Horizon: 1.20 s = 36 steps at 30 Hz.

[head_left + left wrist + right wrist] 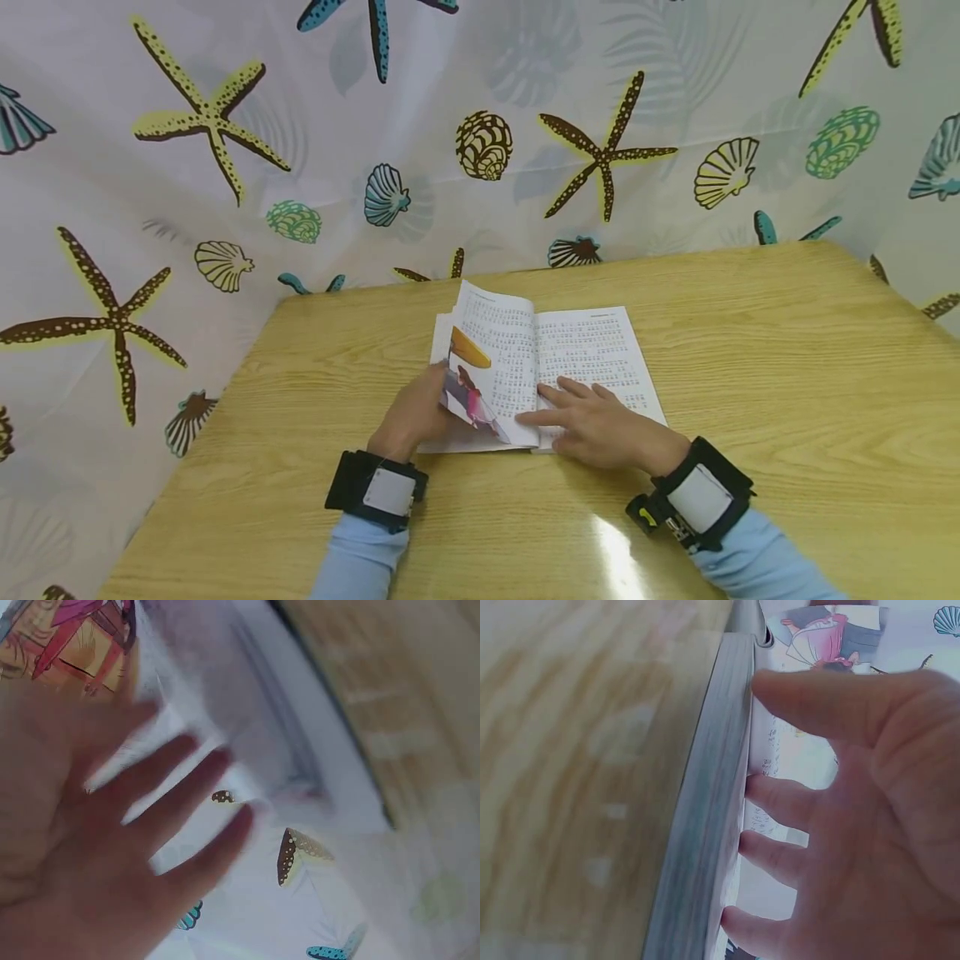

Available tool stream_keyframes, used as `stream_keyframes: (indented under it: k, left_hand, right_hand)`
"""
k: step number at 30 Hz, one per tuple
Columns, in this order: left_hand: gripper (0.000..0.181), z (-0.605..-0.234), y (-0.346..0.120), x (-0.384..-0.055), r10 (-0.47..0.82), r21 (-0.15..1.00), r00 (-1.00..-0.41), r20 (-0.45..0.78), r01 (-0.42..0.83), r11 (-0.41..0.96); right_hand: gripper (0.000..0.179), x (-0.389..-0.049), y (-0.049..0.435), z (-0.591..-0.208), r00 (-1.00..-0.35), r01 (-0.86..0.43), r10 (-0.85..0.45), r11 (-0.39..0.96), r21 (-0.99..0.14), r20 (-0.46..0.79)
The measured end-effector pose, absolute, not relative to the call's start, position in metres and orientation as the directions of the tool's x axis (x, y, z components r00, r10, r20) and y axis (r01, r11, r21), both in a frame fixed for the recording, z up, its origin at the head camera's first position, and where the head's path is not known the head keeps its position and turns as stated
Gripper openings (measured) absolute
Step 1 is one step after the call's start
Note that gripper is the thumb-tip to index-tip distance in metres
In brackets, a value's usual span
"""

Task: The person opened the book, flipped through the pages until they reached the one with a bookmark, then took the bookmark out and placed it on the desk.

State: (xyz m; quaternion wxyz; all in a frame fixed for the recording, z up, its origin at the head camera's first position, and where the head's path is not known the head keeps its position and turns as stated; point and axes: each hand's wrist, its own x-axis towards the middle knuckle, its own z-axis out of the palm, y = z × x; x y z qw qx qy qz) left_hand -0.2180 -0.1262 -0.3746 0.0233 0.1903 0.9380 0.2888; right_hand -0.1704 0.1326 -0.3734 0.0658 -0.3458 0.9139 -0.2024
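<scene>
An open book (596, 337) with printed text lies on the table. One left-hand page (495, 321), with text and a coloured picture, stands raised and curved above the pages under it. At this page's outer edge is my left hand (412, 412); some of its fingers go out of sight behind the paper. The left wrist view shows the left fingers (195, 776) spread and fairly straight, though blurred. My right hand (600, 425) rests spread over the lower right page, index finger reaching across the centre fold. In the right wrist view, the right fingertips (761, 851) touch the paper.
The wooden table (787, 400) extends on both sides of the book. A pale cloth (435, 108) printed with starfish and shells hangs behind the table and along its left side. Each wrist wears a black strap (705, 492) with a device.
</scene>
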Motion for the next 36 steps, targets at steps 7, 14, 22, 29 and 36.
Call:
stream_keyframes:
  k: [7,14,22,29,36]
  left_hand:
    - [0.042,-0.370,-0.122,-0.223,0.142,0.573,-0.899,0.413,0.378,0.728]
    - [0.051,-0.374,-0.123,-0.223,0.429,0.490,-0.880,0.205,0.472,0.733]
    - [0.080,-0.376,-0.120,-0.218,0.521,0.472,-0.832,-0.193,0.387,0.792]
    - [0.079,-0.375,-0.120,-0.218,0.516,0.466,-0.834,-0.196,0.384,0.797]
    - [0.079,-0.377,-0.121,-0.219,0.518,0.473,-0.834,-0.189,0.386,0.792]
  right_hand:
    - [0.047,-0.171,0.132,-0.374,-0.756,-0.603,-0.654,0.682,-0.415,0.023]
    - [0.046,-0.171,0.132,-0.374,-0.755,-0.603,-0.655,0.682,-0.413,0.021]
    - [0.045,-0.172,0.133,-0.373,-0.743,-0.626,-0.669,0.679,-0.385,0.027]
    - [0.051,-0.176,0.137,-0.372,-0.781,-0.599,-0.623,0.728,-0.334,0.042]
    - [0.043,-0.182,0.159,-0.375,-0.875,-0.474,-0.483,0.842,-0.259,0.030]
